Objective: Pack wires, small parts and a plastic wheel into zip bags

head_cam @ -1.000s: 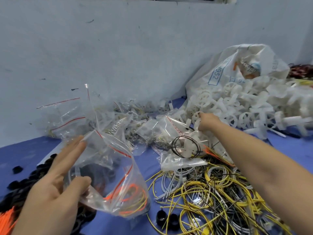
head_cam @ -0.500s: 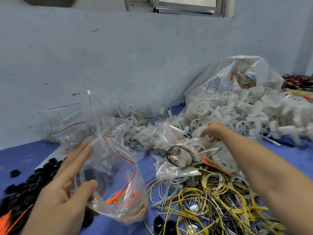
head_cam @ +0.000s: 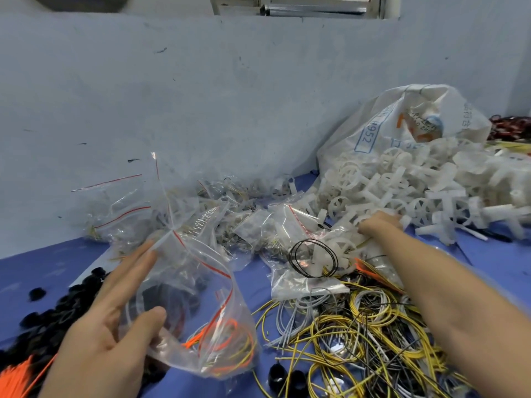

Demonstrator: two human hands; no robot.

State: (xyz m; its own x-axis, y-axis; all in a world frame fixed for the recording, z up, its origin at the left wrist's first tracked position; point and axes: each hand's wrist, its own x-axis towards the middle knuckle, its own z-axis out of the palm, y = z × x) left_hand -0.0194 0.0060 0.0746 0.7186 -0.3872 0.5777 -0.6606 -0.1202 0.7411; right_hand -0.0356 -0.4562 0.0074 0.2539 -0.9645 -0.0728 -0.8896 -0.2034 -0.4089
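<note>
From the head view, the task looks partly done. The zip bag (head_cam: 198,305) in hand already carries orange and yellow wires and some dark small parts, and its mouth gapes open, unsealed. No white wheel shows inside it, so my guess is the wheel comes next, then sealing. Several filled bags (head_cam: 120,214) lie against the wall at the back of the blue tabletop (head_cam: 43,271).

The left hand (head_cam: 115,326) holds the bag, thumb pressed on its near face, the long fingers nearly straight behind it. The right hand (head_cam: 379,226) reaches into the heap of white plastic wheels (head_cam: 402,191) and touches them; whether its fingers have closed on one, I cannot tell. Loose wires (head_cam: 359,334) sprawl beneath the right forearm.
</note>
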